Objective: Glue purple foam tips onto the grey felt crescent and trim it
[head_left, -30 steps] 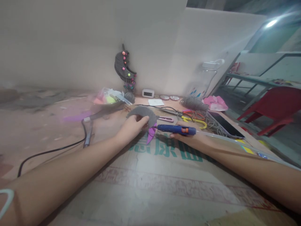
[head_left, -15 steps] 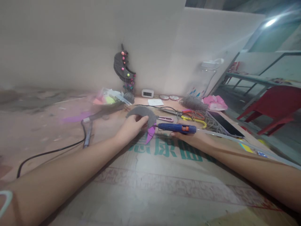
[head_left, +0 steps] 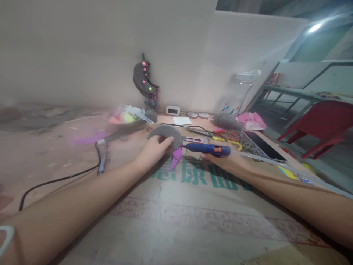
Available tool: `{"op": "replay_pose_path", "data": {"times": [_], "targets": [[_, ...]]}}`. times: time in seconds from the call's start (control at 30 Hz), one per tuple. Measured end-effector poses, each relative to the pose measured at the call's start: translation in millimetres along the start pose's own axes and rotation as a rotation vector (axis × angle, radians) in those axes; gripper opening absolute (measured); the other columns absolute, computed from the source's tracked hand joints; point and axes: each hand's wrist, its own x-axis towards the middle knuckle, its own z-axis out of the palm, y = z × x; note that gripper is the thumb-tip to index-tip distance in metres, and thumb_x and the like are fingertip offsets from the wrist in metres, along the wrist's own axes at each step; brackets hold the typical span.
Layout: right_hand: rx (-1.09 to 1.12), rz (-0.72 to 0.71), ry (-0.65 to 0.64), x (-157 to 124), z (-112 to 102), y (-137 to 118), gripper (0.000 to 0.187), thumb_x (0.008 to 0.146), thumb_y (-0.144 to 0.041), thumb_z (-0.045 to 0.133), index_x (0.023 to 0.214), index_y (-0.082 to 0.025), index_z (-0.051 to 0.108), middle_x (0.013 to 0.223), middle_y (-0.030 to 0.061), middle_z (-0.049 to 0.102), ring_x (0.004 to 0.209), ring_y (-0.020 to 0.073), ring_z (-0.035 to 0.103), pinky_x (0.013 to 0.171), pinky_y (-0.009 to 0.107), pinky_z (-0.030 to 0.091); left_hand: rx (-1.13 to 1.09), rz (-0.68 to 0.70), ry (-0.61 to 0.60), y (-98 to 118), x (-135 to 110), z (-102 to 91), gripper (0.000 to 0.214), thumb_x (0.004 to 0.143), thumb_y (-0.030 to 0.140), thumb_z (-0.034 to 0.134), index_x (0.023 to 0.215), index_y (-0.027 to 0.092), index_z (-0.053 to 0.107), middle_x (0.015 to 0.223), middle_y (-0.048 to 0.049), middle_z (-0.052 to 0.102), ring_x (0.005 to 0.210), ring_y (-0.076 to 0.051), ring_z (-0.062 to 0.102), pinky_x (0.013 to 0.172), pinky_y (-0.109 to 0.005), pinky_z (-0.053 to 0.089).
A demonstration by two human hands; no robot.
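Between the thumb and fingers of my left hand (head_left: 158, 147) is a crescent moon shape (head_left: 173, 134), mostly wound in grey yarn. Its lower tip (head_left: 176, 158) is bare purple. My right hand (head_left: 220, 160) is closed around a blue hot glue gun (head_left: 201, 148), which lies on its side with an orange part showing. The nozzle points left and is close to the edge where the grey yarn meets the purple; I cannot tell whether it touches. A long translucent glue stick (head_left: 256, 157) runs out of its back end.
A finished grey moon with colored beads (head_left: 142, 79) hangs against the board. Behind my hands are a small clock (head_left: 173, 110), a utility knife (head_left: 193, 140), yellow-handled scissors (head_left: 231, 142), grey yarn (head_left: 227, 120), a phone (head_left: 263, 145) and a bottle (head_left: 237, 94). A bowl (head_left: 124, 124) and black cable (head_left: 60, 178) are left.
The glue gun's nozzle has shifted very slightly right, and a little more of the purple tip shows. Both hands keep their holds.
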Motion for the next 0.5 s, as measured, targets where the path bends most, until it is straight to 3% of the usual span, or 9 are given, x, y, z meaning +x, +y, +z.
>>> {"op": "replay_pose_path", "data": {"times": [0.5], "targets": [[-0.099,0.045,0.058,5.9,2.6,9.5,0.028,0.074,-0.051,0.066,0.077,-0.023,0.065,0.066,0.0027,0.067,0.063,0.0228,0.063,0.054,0.033,0.046,-0.046,-0.008,-0.004,1.6,-0.5,-0.2,0.036,0.082,0.05,0.056,0.072,0.016,0.062,0.07,-0.0034,0.065,0.067,-0.017,0.059,0.065,-0.028,0.043]]}}
